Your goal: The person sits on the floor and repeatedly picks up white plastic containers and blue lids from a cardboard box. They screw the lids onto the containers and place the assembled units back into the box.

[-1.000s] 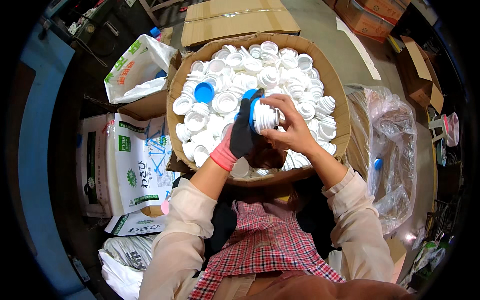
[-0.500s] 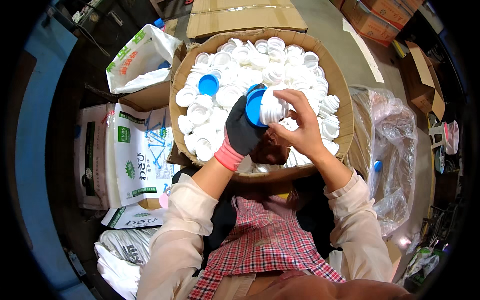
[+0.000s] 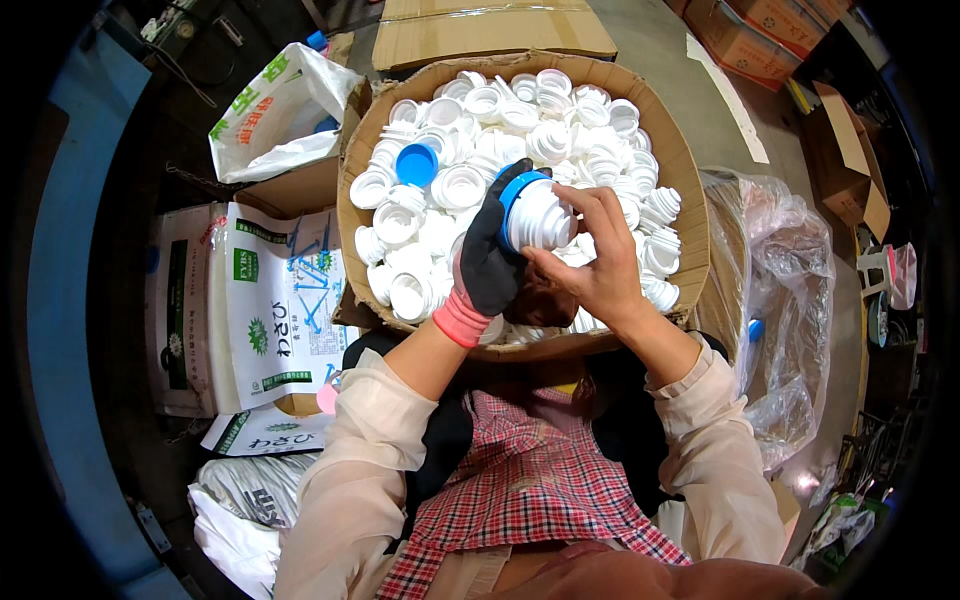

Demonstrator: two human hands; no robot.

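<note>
My left hand [image 3: 487, 250], in a black-coated glove with a pink cuff, is closed round a blue cap [image 3: 512, 200]. A white threaded plastic piece [image 3: 541, 216] sits at the blue cap's opening, facing right. My bare right hand [image 3: 603, 262] has its thumb and fingers curved at the white piece's right side, pinching it. Both hands are over a large cardboard box [image 3: 690, 225] full of loose white plastic caps [image 3: 460, 186]. Another blue cap [image 3: 417, 165] lies among the white ones, left of my gloved hand.
A closed cardboard box [image 3: 490, 35] stands beyond the open one. To the left are a white plastic bag [image 3: 270, 125] and a printed white carton [image 3: 270, 300]. Clear plastic wrapping [image 3: 785, 290] lies at the right. Brown cartons [image 3: 750, 45] stand far right.
The white piece now sits in line with the blue cap, which has turned so that its inside is hidden. My right fingers have shifted slightly downward along the white piece.
</note>
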